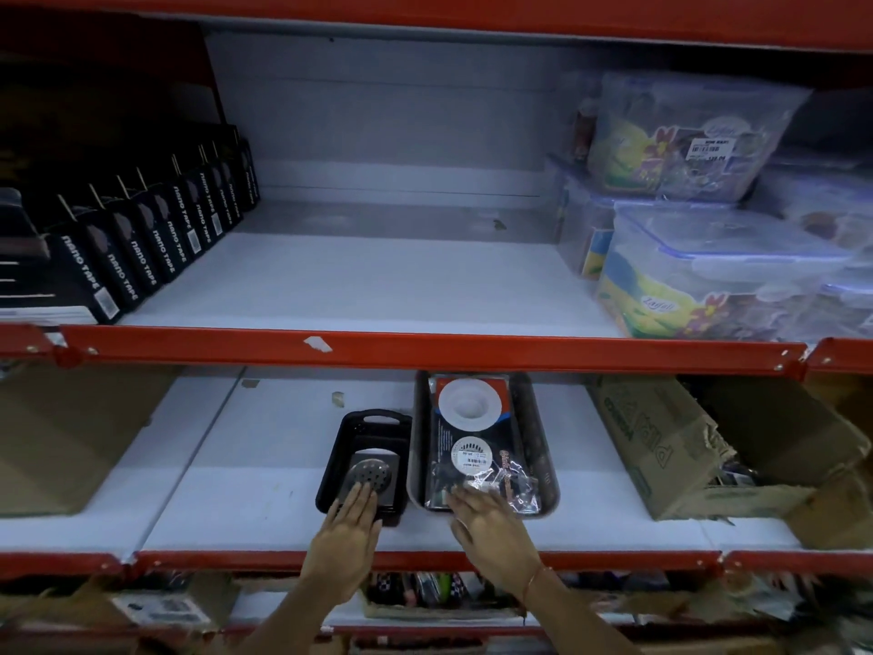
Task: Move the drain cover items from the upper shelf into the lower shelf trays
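Observation:
Two trays stand side by side on the lower shelf. A small black tray [373,425] holds a square metal drain cover [373,475] with a perforated dome. To its right, a longer grey tray [543,456] holds packaged drain covers [472,427] in clear plastic with white round parts. My left hand [352,527] lies flat, fingers together, fingertips on the metal cover at the black tray's near end. My right hand [486,517] rests with fingers spread on the package's near end. Neither hand grips anything. The middle of the upper shelf [378,286] is bare.
Black nano tape boxes [141,248] line the upper shelf's left. Clear lidded food containers [708,267] are stacked at its right. On the lower shelf, flat cardboard [71,437] lies left and a torn cardboard box [699,446] stands right. A red shelf beam [425,349] crosses between levels.

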Demonstrator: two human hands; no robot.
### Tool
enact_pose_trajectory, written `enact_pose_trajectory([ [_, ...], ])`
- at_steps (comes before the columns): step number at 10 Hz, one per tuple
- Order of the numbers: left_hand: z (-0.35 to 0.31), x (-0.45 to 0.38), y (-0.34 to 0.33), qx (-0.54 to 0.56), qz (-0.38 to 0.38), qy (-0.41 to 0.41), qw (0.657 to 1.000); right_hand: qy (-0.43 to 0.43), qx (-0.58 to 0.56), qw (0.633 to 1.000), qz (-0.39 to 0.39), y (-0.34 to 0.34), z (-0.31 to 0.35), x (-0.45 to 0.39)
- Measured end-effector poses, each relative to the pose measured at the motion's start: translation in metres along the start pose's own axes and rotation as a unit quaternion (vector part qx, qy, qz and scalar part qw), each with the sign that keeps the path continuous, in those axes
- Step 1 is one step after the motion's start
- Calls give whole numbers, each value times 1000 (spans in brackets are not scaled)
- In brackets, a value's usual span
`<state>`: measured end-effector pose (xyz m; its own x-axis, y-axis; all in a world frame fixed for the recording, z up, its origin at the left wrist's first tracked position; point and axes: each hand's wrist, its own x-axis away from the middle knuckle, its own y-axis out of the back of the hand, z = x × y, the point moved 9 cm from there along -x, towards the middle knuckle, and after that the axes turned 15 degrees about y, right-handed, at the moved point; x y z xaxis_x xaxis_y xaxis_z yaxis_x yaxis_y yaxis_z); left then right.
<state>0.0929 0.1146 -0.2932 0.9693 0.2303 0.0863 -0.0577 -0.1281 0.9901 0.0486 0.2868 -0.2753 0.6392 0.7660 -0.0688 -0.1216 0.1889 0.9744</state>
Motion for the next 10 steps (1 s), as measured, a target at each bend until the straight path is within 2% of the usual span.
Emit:
enact_pose_trajectory([
  [1,11,6,-17,18,62,47,997,-18,-1,1000,21,-4,5,10],
  [5,-9,54,-11,33,80,26,996,-40,30,998,36,-5,33,50],
  [7,-13,77,-2,-1,103,17,995,-42,47,995,73,-5,47,61],
  [8,-17,87,16,-7,88,4,996,-24,47,998,47,15,60,60],
  [9,-27,88,74,26,-14,-31,999,17,61,996,-56,70,75,50],
  [10,-41,87,152,71,-159,-82,981,38,96,984,-145,139,90,37],
])
